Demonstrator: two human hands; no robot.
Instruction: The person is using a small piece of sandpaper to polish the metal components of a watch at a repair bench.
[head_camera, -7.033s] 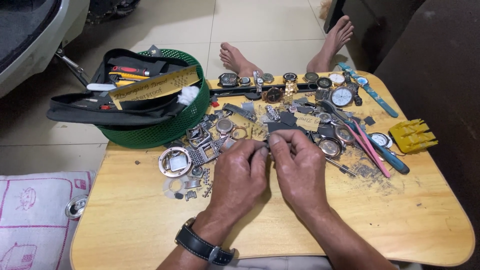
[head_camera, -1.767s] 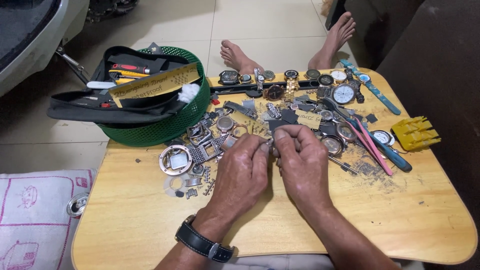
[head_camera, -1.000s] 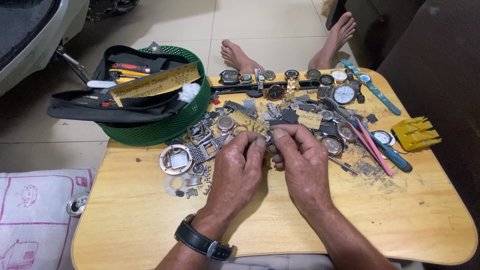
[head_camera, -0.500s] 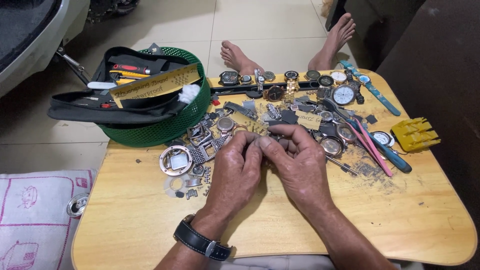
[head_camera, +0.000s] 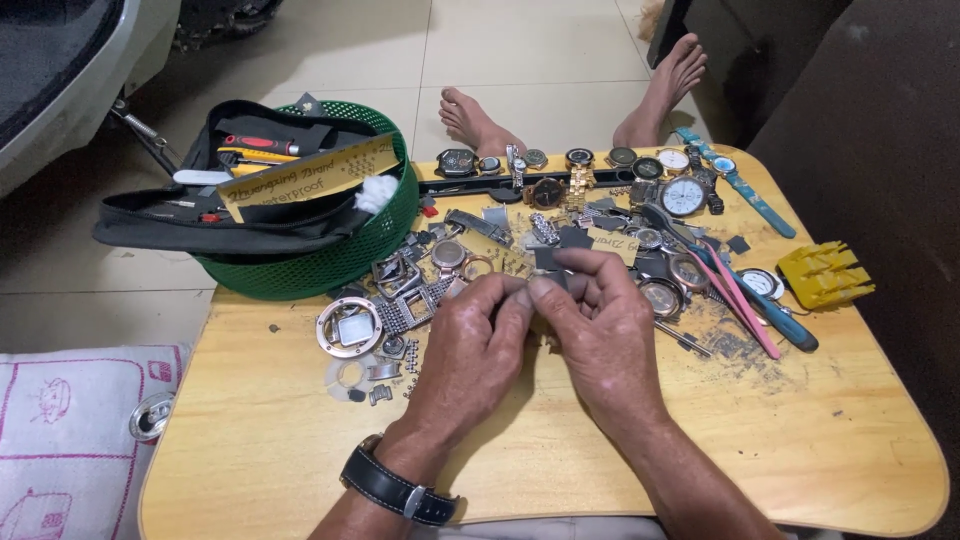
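Watch part, too small to identify, was pinched between closed fingers of left hand (head_camera: 470, 340) and right hand (head_camera: 600, 325), just short of the watch pile (head_camera: 560, 215); fitting appeared underway, requiring steady fingertip pressure.

Person: two bare forearms, no sleeves; bare feet (head_camera: 560, 115). Left wrist: black leather watch strap with silver metal buckle (head_camera: 395, 492).

The table (head_camera: 780, 450) is smooth, pale varnished wood. Shiny metal watch cases (head_camera: 450, 255) (some gold-toned) litter its upper middle. At upper left sits a green plastic mesh basket (head_camera: 330, 262) holding a matt black cloth pouch (head_camera: 200, 225).
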